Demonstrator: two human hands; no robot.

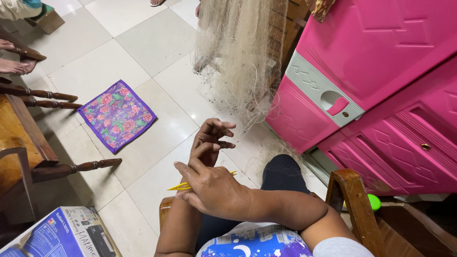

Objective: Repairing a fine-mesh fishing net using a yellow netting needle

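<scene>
My right hand reaches across in front of me and is closed on a thin yellow netting needle whose tip points left. Just beyond it my left hand is raised, its fingers curled and pinched together on fine strands that are too thin to make out clearly. A pale, tangled fishing net hangs down ahead of both hands and trails onto the tiled floor near my dark-clad knee.
A pink plastic cabinet stands at the right. A wooden chair arm is by my right elbow, wooden furniture at the left. A floral purple cloth lies on the floor. A printed cardboard box sits bottom left. Another person's feet show top left.
</scene>
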